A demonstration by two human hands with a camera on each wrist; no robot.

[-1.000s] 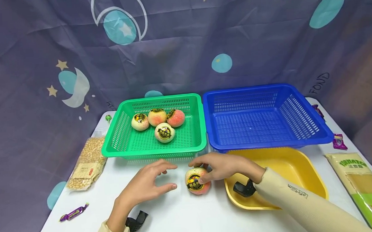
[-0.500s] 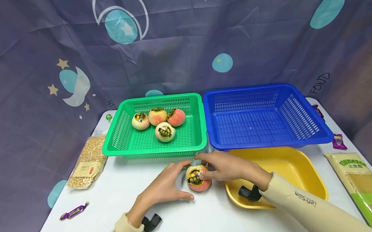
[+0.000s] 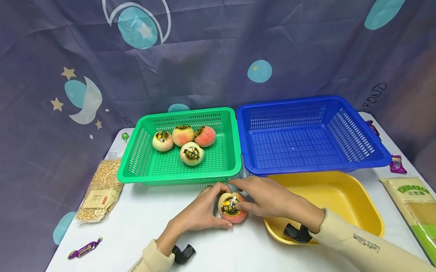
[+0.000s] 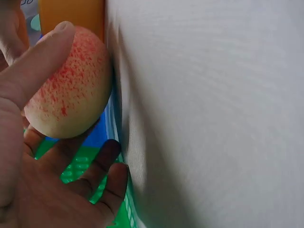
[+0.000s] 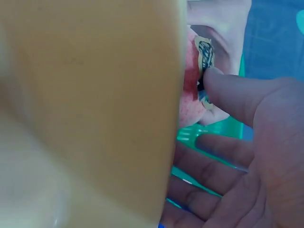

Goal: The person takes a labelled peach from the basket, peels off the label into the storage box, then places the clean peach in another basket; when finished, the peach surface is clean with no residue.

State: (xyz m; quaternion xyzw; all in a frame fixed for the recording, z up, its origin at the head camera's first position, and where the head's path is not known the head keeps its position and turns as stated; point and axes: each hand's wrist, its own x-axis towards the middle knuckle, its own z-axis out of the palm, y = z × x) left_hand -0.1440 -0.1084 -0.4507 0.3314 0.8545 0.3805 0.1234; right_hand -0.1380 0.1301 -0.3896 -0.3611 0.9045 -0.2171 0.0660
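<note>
A peach (image 3: 230, 212) with a round black-and-gold label stands on the white table, in front of the green basket (image 3: 179, 177). My left hand (image 3: 199, 212) holds it from the left, thumb low at its side and index finger at the top. In the left wrist view that thumb (image 4: 47, 59) lies across the speckled skin, with the other fingers spread below. From the right, my right hand (image 3: 268, 196) grips the same peach, its thumb (image 5: 237, 92) on the label in the right wrist view. Several labelled peaches (image 3: 191, 154) lie inside the green basket.
A blue basket (image 3: 314, 167) stands right of the green one. Before it, a yellow basin (image 3: 352, 203) sits beneath my right forearm. A bag of grains (image 3: 99, 190) and a purple candy (image 3: 85, 249) lie left; a noodle-like packet (image 3: 422, 212) lies right.
My left hand has moved right and closed in on the peach, its thumb and index finger now around it. The right hand stays at the peach's right side.
</note>
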